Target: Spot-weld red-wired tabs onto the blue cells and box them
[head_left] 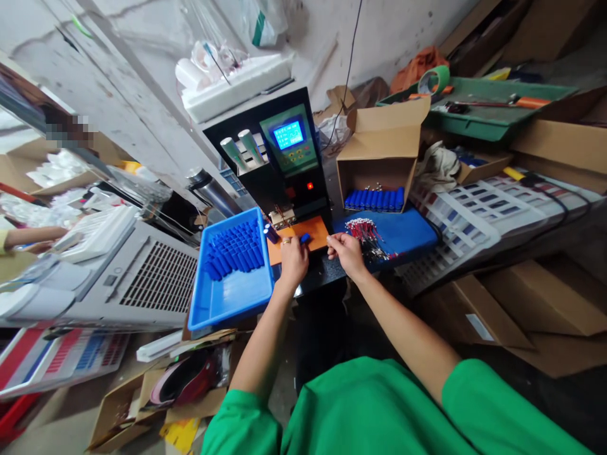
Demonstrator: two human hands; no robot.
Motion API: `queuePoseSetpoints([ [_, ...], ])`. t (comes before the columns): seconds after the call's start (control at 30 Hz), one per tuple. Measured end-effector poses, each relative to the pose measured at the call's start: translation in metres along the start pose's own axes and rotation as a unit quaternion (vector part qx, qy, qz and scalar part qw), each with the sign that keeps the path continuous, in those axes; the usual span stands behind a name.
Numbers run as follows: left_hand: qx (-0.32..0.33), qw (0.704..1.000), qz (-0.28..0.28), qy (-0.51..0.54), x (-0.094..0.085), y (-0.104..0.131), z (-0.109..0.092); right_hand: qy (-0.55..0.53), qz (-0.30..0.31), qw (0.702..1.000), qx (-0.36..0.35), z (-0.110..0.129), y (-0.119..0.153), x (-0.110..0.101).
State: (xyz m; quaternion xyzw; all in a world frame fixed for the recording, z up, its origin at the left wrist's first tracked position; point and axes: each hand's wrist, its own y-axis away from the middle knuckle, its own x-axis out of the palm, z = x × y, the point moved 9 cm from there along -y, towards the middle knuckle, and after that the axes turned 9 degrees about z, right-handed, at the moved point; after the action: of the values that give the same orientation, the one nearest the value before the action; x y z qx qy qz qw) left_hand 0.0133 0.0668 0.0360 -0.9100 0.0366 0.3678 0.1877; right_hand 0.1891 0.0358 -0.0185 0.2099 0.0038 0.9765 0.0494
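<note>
My left hand (294, 260) is closed on a blue battery cell (305, 239) above the orange board (317, 232). Close to its left, another blue cell (271, 234) stands near the rim of the blue tray. My right hand (348, 254) is in a pinch at the board's right edge; whatever lies between its fingertips is too small to make out. Just behind the board is a black spot welder (294, 201) with a lit blue screen (288, 134). To the right of my right hand lies a bunch of red and black wire leads with white ends (364, 230).
At left, a blue tray (232, 303) holds many blue cells. A cardboard box (379, 136) with a row of cells stands on a blue surface (417, 230) at right. A metal flask (213, 189) is behind the tray. Another person's arm (28, 237) shows far left.
</note>
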Motion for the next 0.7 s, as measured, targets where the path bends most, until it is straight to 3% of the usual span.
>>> queuePoseSetpoints([
  [0.13,-0.024,0.992,-0.012,0.124,-0.026,0.028,0.009,0.010,0.014,1.000,-0.002,-0.003,0.000,0.009],
  [0.27,-0.046,0.971,-0.031,0.232,-0.037,0.035,0.016,0.013,0.038,0.999,-0.007,-0.002,-0.003,0.025],
  [0.47,-0.083,0.961,-0.059,0.256,-0.024,0.009,0.025,0.028,0.043,0.999,-0.018,0.007,-0.027,0.039],
  [0.7,-0.057,0.959,-0.056,0.272,-0.007,-0.015,0.030,0.021,0.059,0.998,-0.002,0.002,-0.060,0.059],
])
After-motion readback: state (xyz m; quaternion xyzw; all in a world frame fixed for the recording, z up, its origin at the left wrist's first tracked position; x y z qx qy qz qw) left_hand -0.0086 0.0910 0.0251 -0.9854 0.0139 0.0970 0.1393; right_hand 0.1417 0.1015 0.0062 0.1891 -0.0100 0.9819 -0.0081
